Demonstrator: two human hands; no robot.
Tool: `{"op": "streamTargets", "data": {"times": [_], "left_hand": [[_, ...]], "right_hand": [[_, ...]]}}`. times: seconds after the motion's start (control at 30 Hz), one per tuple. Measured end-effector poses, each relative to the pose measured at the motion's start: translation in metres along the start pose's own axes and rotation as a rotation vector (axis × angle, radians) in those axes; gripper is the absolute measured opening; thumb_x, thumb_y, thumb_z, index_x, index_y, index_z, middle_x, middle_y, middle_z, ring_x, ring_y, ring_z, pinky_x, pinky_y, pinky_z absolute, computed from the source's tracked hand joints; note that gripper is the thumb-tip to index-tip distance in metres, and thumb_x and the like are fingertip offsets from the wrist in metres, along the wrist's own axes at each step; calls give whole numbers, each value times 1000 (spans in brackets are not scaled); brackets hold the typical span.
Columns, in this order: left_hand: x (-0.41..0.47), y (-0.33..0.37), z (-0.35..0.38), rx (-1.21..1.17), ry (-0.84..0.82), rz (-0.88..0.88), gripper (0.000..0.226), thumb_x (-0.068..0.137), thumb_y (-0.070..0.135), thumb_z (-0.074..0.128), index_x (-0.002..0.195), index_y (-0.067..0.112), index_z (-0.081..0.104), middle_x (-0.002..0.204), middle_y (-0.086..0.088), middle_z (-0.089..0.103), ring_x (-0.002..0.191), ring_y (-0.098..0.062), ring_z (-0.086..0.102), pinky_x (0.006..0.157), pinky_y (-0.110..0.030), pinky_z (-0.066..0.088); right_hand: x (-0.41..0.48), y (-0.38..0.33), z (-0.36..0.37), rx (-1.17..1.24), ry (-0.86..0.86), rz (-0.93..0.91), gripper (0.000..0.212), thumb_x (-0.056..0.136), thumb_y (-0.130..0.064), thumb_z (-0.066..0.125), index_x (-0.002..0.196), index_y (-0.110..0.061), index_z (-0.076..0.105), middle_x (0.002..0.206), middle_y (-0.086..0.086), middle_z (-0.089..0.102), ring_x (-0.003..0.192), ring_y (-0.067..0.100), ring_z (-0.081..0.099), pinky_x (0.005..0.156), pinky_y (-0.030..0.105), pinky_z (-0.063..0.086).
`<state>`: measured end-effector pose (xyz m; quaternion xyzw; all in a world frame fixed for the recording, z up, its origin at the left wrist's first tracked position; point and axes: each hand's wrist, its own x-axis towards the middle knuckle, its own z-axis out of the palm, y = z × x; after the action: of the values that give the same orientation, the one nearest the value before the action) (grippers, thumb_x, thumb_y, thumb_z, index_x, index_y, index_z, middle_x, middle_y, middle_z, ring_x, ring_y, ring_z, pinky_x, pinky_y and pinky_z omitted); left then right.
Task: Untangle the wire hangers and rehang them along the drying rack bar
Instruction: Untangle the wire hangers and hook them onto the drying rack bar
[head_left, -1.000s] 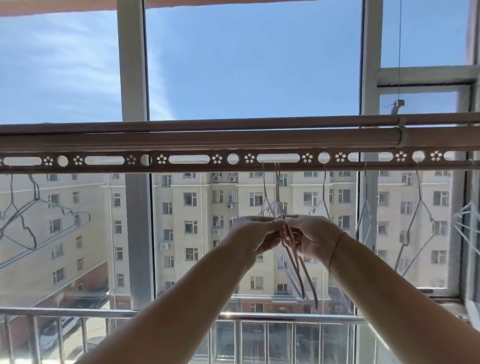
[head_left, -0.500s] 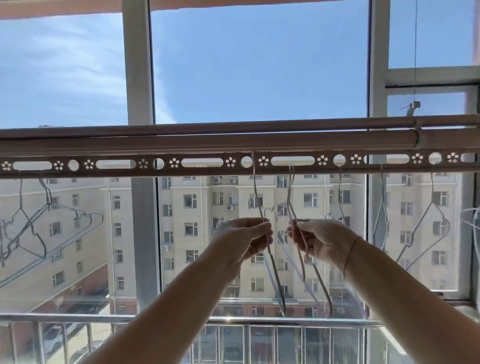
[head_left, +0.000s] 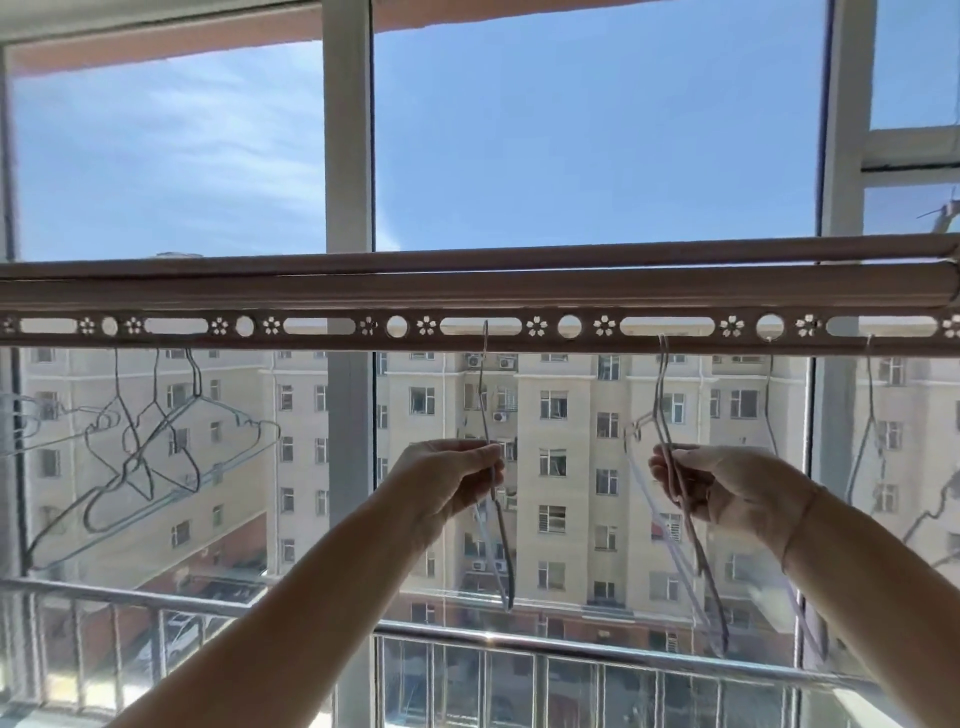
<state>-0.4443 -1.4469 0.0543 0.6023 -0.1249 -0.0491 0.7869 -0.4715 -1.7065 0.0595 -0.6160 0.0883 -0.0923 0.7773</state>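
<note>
Since the earlier frame the two hands have drawn apart along the drying rack bar (head_left: 467, 291), carrying their hangers away from each other. We read the scene left to right. At far left a tangled cluster of wire hangers (head_left: 140, 457) hangs from the perforated strip (head_left: 519, 340) under the bar, several tilted and interlocked. Near centre, our left hand (head_left: 452, 480) is pinched shut on the neck of the left hanger (head_left: 491, 467), whose hook sits in a long slot of the strip. Farther right, our right hand (head_left: 722, 488) is closed on the right hangers (head_left: 675, 467), apparently two lying together, their hooks caught near the lower edge of the strip; whether they sit in a slot we cannot tell. More hangers (head_left: 872, 452) hang at far right, partly out of view.

Both held hangers lie directly above and below their hands, long axes close to vertical, seen almost edge-on. We judge that the coming move turns on the pair in the right hand: it must be split and one hook shifted sideways to a free slot, for which the right hand is nearer.

No counter is present; the rack spans a glazed balcony with a window frame (head_left: 347, 156), a metal railing (head_left: 571, 649) below, and an apartment block (head_left: 571, 467) beyond.
</note>
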Motion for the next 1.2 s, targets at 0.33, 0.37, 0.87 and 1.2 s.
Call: {"op": "streamTargets", "data": {"times": [0.33,0.37,0.87,1.2], "left_hand": [[18,-1,-16,24,52,-34,19,82,0,62,100,-6,65,80,-15,66,66,-18,63,47,-19,51],[19,-1,-17,23,57,-40,19,82,1,62,99,-6,65,80,-15,66,67,-18,62,47,-19,51],[-15,23,42,474,52,539,7,85,18,64,91,21,66,89,1,68,85,-13,64,78,-21,51],[31,-23,125,432,-218,-201,18,88,20,60,94,3,59,93,-9,59,82,-18,56,70,-26,47]], "right_hand": [[1,0,-3,2,27,0,19,95,-2,41,101,2,58,87,14,63,73,18,59,47,24,47],[1,0,-3,3,25,-1,19,94,-2,42,101,2,58,86,14,63,73,18,59,46,23,47],[-20,-3,6,72,39,-33,13,90,4,49,95,0,60,75,9,56,64,13,50,44,18,47],[-22,-8,3,144,-28,-40,16,90,3,48,100,5,60,74,8,57,63,12,50,40,15,46]]}}
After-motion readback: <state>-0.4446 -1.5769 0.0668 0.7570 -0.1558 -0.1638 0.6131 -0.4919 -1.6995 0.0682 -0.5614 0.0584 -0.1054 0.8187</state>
